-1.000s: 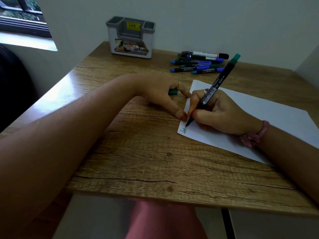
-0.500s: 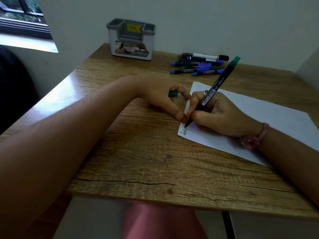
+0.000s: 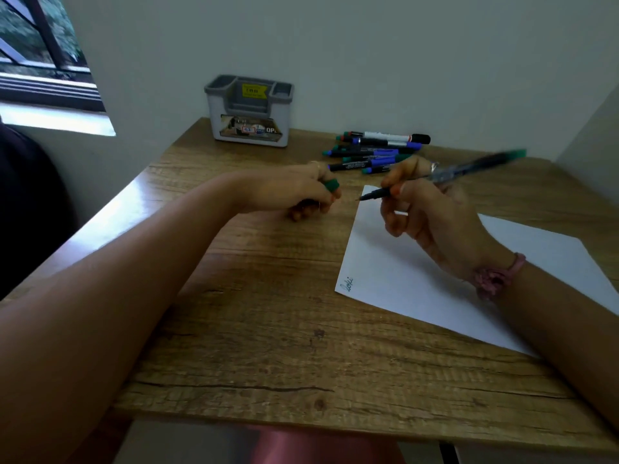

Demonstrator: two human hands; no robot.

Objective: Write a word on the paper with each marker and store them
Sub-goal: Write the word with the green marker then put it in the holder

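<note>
My right hand [image 3: 425, 216] holds a green marker [image 3: 445, 177] lifted above the white paper [image 3: 418, 289], its bare tip pointing left and its body blurred. My left hand [image 3: 298, 192] is closed around the marker's green cap [image 3: 331, 185], a short way left of the tip. A small green word [image 3: 347, 284] is written at the paper's near left corner. Several blue and green markers [image 3: 375, 152] lie in a pile at the back of the wooden table [image 3: 268, 313]. A grey pen holder [image 3: 249, 110] stands at the back left, by the wall.
The wall runs close behind the table, and a side wall closes in at the right. A window and a dark object are at the left. The table's near edge lies just in front of my lap.
My right hand lifted the marker off the paper and turned it level, tip to the left. My left hand left the paper's edge and rose with the cap. The word has gained letters.
</note>
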